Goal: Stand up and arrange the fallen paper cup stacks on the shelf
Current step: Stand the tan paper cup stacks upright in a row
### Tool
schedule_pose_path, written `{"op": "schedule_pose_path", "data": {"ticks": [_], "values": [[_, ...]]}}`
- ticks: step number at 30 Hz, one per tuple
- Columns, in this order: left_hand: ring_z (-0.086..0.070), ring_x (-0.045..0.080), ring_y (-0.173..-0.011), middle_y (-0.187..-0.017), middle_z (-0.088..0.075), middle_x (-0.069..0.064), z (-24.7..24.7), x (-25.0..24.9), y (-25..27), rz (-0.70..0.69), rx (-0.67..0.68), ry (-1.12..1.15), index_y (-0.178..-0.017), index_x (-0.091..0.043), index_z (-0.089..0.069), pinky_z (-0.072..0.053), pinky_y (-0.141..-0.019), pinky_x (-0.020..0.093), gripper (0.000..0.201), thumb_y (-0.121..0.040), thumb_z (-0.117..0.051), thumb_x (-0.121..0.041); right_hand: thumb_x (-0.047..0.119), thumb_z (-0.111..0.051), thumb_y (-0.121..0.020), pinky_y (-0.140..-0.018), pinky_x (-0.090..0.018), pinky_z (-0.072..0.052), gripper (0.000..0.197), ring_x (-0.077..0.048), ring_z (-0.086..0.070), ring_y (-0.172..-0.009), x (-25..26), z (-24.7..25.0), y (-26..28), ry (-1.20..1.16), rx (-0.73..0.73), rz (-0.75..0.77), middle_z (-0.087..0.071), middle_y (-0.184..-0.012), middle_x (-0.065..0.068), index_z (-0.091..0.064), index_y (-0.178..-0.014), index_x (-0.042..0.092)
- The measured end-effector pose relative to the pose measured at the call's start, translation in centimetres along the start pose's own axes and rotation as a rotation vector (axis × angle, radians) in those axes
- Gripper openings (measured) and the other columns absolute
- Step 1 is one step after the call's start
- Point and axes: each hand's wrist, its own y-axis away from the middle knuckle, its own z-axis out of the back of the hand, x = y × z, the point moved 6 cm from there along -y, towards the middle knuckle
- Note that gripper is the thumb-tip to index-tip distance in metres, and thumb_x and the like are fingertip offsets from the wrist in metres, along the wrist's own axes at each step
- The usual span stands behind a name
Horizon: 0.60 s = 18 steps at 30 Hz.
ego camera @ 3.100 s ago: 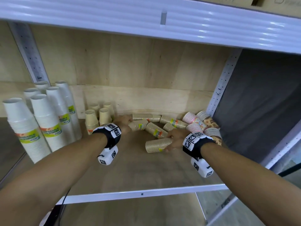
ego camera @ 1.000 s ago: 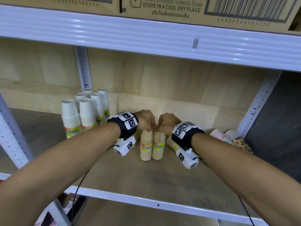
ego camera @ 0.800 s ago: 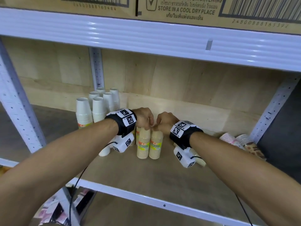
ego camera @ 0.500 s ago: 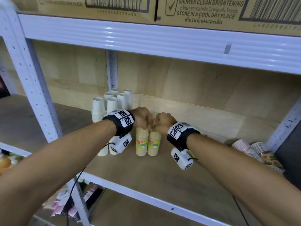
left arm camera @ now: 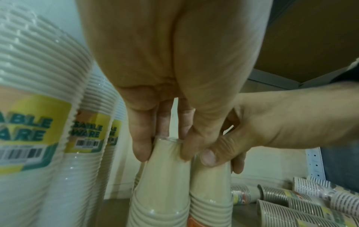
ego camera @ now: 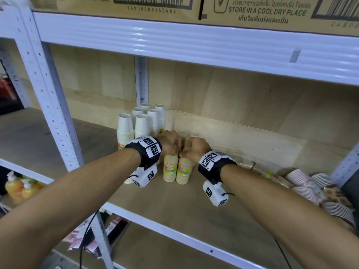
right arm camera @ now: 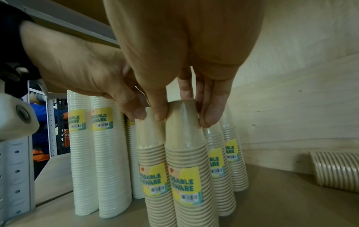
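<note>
Your two tan cup stacks carry yellow-and-green stickers with a barcode; on the right one (right arm camera: 186,161) you can read "…OSABLE …EWARE", and the tall white stacks (right arm camera: 108,153) beside them bear the same sticker. The cardboard boxes (ego camera: 268,14) on the level above read "STORE IN A COOL DRY PLACE", with a line of Thai script and the number 24800888165484 under a barcode. You are working on a pale wooden shelf (ego camera: 194,206) with a white metal front rail and perforated white uprights, backed by plywood. Your left hand (ego camera: 171,142) pinches the top of the left tan stack (ego camera: 170,168), and your right hand (ego camera: 196,149) pinches the top of the right one — both stand upright, touching each other, just right of the white stacks. Patterned stacks (ego camera: 310,183) lie on their sides at the far right. Compared with half a second ago, hands and stacks sit the same — only your view has swung left.
</note>
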Motion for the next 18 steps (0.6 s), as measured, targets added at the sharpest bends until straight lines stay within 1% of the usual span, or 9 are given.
{"op": "schedule_pose_path", "data": {"ticks": [3,5,7,8,10,13,15,17,18], "values": [[-0.062,0.017,-0.098,-0.106,-0.068,0.001,-0.2,0.2,-0.2,0.01,0.003,0.02,-0.104,-0.017,-0.072,-0.049,-0.074,0.024,0.028,-0.08,-0.068,-0.003,0.029,-0.075,-0.076,-0.065,-0.03,-0.045,0.035,-0.025,-0.059,-0.083,-0.2,-0.1,-0.4,-0.029,-0.022,-0.011,-0.063,-0.09,-0.008,-0.044,-0.06,0.025],[-0.061,0.017,-0.098,-0.106,-0.067,0.0,-0.2,0.2,-0.3,0.006,-0.001,0.02,-0.105,-0.017,-0.072,-0.048,-0.075,0.024,0.028,-0.081,-0.067,-0.004,0.03,-0.075,-0.077,-0.069,-0.033,-0.05,0.031,-0.027,-0.06,-0.086,-0.3,-0.1,-0.4,-0.033,-0.021,-0.014,-0.064,-0.089,-0.008,-0.048,-0.062,0.022],[-0.06,0.015,-0.096,-0.104,-0.067,-0.001,-0.1,0.2,-0.4,-0.009,0.003,0.018,-0.105,-0.018,-0.072,-0.047,-0.074,0.024,0.027,-0.082,-0.066,-0.004,0.031,-0.074,-0.077,-0.072,-0.035,-0.052,0.023,-0.027,-0.062,-0.088,-0.4,-0.3,-0.8,-0.038,-0.013,-0.009,-0.066,-0.092,-0.01,-0.059,-0.071,0.014],[-0.06,0.015,-0.096,-0.103,-0.067,-0.001,0.0,0.2,-0.5,-0.016,0.002,0.011,-0.106,-0.017,-0.071,-0.046,-0.073,0.024,0.027,-0.083,-0.065,-0.005,0.032,-0.074,-0.076,-0.072,-0.035,-0.053,0.023,-0.027,-0.062,-0.087,-0.6,-0.4,-1.0,-0.046,-0.011,-0.009,-0.067,-0.093,-0.009,-0.063,-0.077,0.012],[-0.061,0.015,-0.095,-0.102,-0.067,-0.002,0.3,0.2,-0.5,-0.026,-0.008,-0.005,-0.106,-0.018,-0.071,-0.047,-0.073,0.024,0.025,-0.084,-0.063,-0.007,0.034,-0.074,-0.074,-0.07,-0.034,-0.052,0.023,-0.025,-0.062,-0.085,-0.8,-0.6,-1.3,-0.067,-0.015,-0.011,-0.067,-0.092,-0.007,-0.066,-0.081,0.013],[-0.063,0.016,-0.098,-0.104,-0.068,-0.002,0.9,0.0,-0.8,-0.046,-0.021,-0.033,-0.104,-0.019,-0.071,-0.048,-0.075,0.024,0.023,-0.085,-0.063,-0.01,0.036,-0.073,-0.073,-0.07,-0.033,-0.051,0.026,-0.025,-0.062,-0.085,-1.3,-0.7,-1.8,-0.058,-0.019,-0.001,-0.066,-0.093,-0.006,-0.066,-0.084,0.014],[-0.061,0.017,-0.098,-0.104,-0.065,-0.002,1.4,-0.3,-0.9,-0.056,-0.048,-0.062,-0.106,-0.018,-0.07,-0.047,-0.076,0.024,0.022,-0.085,-0.063,-0.012,0.038,-0.074,-0.074,-0.073,-0.033,-0.051,0.029,-0.025,-0.062,-0.089,-1.9,-0.4,-2.0,-0.048,-0.02,-0.001,-0.066,-0.097,-0.005,-0.065,-0.088,0.014],[-0.06,0.018,-0.097,-0.103,-0.061,-0.003,2.0,-0.8,-1.3,-0.059,-0.072,-0.078,-0.103,-0.021,-0.067,-0.046,-0.075,0.024,0.021,-0.084,-0.062,-0.012,0.044,-0.076,-0.074,-0.079,-0.032,-0.049,0.039,-0.024,-0.061,-0.098,-2.7,0.1,-2.3,-0.02,-0.011,0.004,-0.065,-0.103,-0.002,-0.065,-0.097,0.015],[-0.059,0.018,-0.097,-0.103,-0.06,-0.003,2.2,-1.1,-1.6,-0.061,-0.079,-0.084,-0.101,-0.023,-0.066,-0.046,-0.074,0.025,0.021,-0.084,-0.061,-0.012,0.048,-0.076,-0.073,-0.08,-0.031,-0.048,0.045,-0.023,-0.06,-0.1,-3.2,0.5,-2.3,0.006,-0.008,0.005,-0.063,-0.103,-0.001,-0.065,-0.102,0.015]]}}
